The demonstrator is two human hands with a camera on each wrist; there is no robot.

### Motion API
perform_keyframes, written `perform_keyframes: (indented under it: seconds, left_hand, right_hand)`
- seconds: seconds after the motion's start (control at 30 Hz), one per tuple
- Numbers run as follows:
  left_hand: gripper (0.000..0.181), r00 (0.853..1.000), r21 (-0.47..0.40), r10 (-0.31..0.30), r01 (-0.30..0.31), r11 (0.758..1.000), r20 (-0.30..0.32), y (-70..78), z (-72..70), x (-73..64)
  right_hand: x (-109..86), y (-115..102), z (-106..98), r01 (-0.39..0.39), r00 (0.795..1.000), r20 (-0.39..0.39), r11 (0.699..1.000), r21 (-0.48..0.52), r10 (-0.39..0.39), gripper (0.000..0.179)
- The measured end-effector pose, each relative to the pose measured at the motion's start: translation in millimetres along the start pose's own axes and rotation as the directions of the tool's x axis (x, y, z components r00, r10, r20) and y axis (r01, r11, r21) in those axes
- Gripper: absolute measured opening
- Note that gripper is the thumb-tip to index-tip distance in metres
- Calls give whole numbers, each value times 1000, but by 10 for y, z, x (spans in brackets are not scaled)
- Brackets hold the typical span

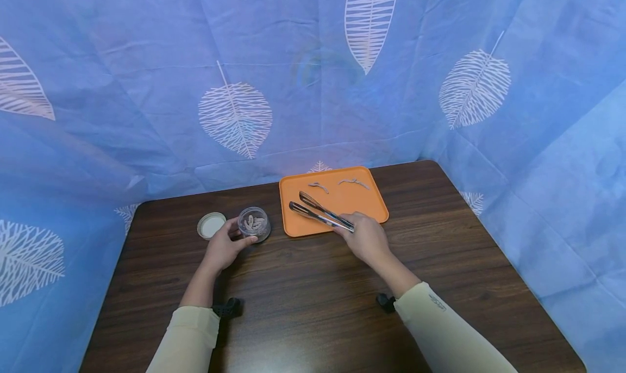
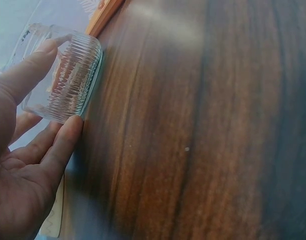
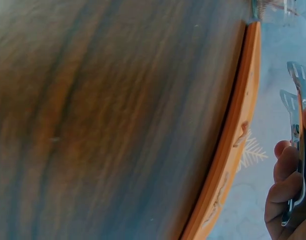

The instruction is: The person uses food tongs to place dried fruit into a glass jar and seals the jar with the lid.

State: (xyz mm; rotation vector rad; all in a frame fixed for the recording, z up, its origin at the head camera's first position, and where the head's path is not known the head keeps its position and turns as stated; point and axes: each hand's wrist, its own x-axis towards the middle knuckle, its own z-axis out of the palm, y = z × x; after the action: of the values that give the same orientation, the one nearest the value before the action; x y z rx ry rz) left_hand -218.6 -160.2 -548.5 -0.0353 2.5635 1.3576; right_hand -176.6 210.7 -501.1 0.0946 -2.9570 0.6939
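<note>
My left hand (image 1: 226,249) grips a clear glass jar (image 2: 75,75) low on its wall, thumb on one side and fingers on the other. Small pale curled pieces (image 1: 253,223) lie inside the open-topped jar, which stands upright on the table. My right hand (image 1: 367,238) holds metal tongs (image 1: 320,212) by the handle end, over the front of an orange tray (image 1: 342,200). The slotted tips of the tongs point left and stand apart with nothing between them. Toward the tray's back lie a small curved piece (image 1: 319,187) and a longer thin piece (image 1: 354,182).
A round lid (image 1: 211,225) lies on the dark wooden table (image 1: 303,302), left of the jar and close to my left fingers. Blue cloth (image 1: 313,90) with white leaf prints hangs behind the table and along its sides.
</note>
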Motion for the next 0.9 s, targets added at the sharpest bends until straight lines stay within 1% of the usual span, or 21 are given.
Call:
perform_keyframes:
  seconds: [0.27, 0.53, 0.7, 0.9]
  left_hand:
    - [87, 1000, 6, 0, 0, 1000, -4, 7, 4, -5]
    - [88, 1000, 11, -7, 7, 1000, -6, 11, 8, -8]
    - [88, 1000, 15, -7, 7, 1000, -5, -3, 10, 2]
    - [89, 1000, -1, -8, 8, 1000, -2, -10, 8, 0]
  right_hand:
    - [-47, 143, 21, -7, 1000, 11, 1000, -4, 7, 47]
    - [-98, 197, 15, -23, 999, 32, 999, -31, 24, 46]
    - [-110, 210, 16, -31, 999, 25, 998, -62, 33, 41]
    - [-116, 223, 19, -43, 999, 24, 995, -95, 45, 33]
